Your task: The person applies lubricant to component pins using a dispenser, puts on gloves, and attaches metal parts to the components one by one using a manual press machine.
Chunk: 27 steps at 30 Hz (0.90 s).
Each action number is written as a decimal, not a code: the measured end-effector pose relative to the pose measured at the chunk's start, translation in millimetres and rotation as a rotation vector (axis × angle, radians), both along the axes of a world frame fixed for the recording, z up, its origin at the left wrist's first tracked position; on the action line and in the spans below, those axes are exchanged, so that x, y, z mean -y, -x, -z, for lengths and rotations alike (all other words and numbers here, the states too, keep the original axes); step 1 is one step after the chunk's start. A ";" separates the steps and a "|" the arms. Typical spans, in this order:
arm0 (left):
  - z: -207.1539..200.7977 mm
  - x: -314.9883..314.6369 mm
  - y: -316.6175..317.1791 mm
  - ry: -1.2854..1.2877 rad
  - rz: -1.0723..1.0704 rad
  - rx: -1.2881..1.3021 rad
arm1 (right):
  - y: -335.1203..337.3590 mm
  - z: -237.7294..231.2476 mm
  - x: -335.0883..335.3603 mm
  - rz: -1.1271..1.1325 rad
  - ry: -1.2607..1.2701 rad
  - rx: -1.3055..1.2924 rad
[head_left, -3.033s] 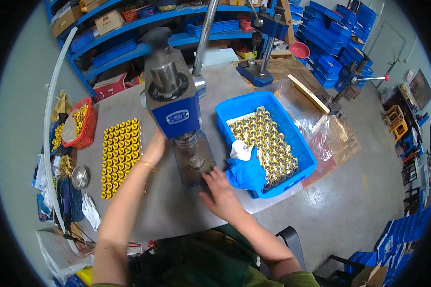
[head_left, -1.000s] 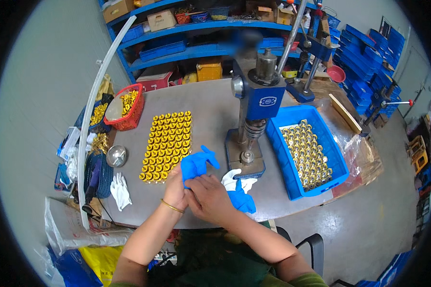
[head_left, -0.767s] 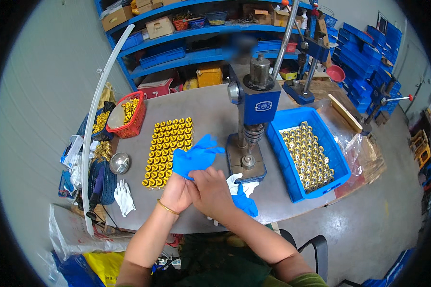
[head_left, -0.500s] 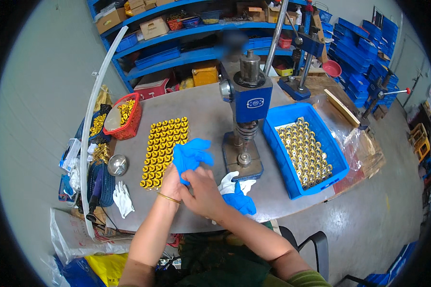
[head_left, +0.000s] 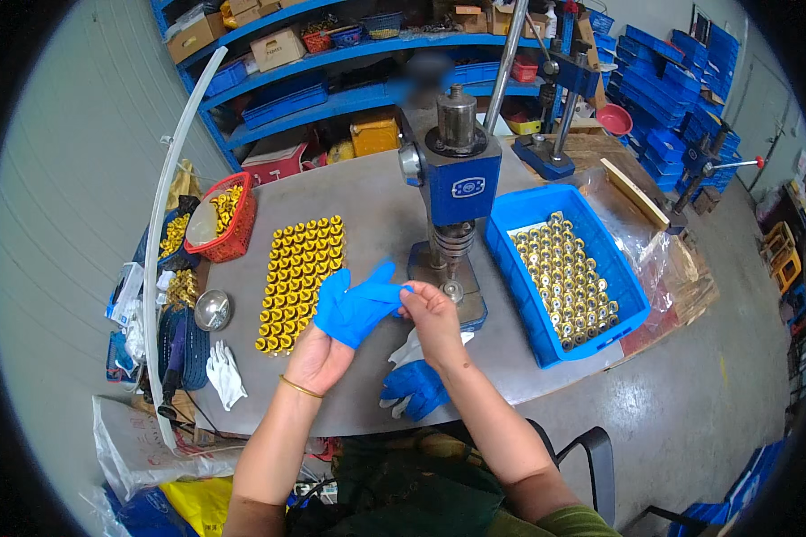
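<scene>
A thin blue glove (head_left: 354,315) covers the fingers of my left hand (head_left: 318,356), leaving the heel of the palm and the wrist bare. Inside it the fingers stretch out, apart from the thumb. My right hand (head_left: 436,324), bare, pinches the glove at the fingertips. Below my right hand, another blue glove (head_left: 416,387) lies crumpled on a white glove (head_left: 407,352) at the table's near edge. Behind my hands, rows of small yellow-capped parts (head_left: 300,279) stand upright on the grey table (head_left: 367,201). A blue hand press (head_left: 461,186) rises just beyond my right hand.
To the right, a blue crate (head_left: 560,356) holds rows of round metal parts. At left are a red basket (head_left: 235,240) with yellow pieces, a metal bowl (head_left: 212,310) and a white glove (head_left: 227,376). Blue shelves (head_left: 331,106) line the back; a chair armrest (head_left: 597,456) is beside me.
My right hand has moved from my left wrist to the glove's fingertips. The glove, bunched before, now lies stretched over the left fingers. The view has shifted slightly.
</scene>
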<state>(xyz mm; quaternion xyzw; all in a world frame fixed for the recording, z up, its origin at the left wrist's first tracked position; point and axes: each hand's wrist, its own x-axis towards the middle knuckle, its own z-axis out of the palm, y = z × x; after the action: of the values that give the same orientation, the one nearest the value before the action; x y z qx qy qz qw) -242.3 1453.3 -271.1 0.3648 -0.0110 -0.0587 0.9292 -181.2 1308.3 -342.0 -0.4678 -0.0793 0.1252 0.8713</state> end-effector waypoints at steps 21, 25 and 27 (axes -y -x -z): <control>89.5 -46.7 -42.4 -0.051 -0.207 -0.030 | 44.8 -27.0 -67.3 0.110 0.694 0.771; 88.9 -47.1 -44.9 0.014 -0.191 0.062 | 44.3 -37.7 -72.4 0.160 0.657 0.734; 88.4 -46.4 -50.3 0.061 -0.175 0.125 | 42.6 -43.7 -76.3 0.224 0.669 0.749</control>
<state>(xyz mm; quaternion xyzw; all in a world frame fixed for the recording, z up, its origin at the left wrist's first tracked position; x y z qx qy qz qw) -192.1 1499.6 -359.5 0.3389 -0.0388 0.0460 0.9389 -223.8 1384.7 -298.3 -0.7394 -0.2909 -0.1267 0.5938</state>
